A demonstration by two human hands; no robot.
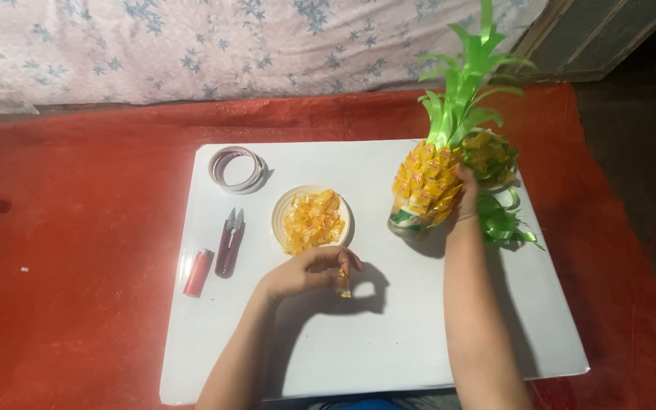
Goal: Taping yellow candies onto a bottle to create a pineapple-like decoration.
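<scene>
Two hands work over the white board (389, 357). My left hand (309, 272) pinches a candy (342, 285), held upright just below the plate (277, 220) of candies. Up and to the right, my right hand (465, 199) clasps the pineapple (428, 186), which tilts, leaves away from me. Red cloth (77, 228) lies beneath; a floral sheet (191, 45) sits behind.

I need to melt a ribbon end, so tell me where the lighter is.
In the head view, the red lighter lies on the left part of the white board, just left of the small snips and below the tape roll.
</scene>
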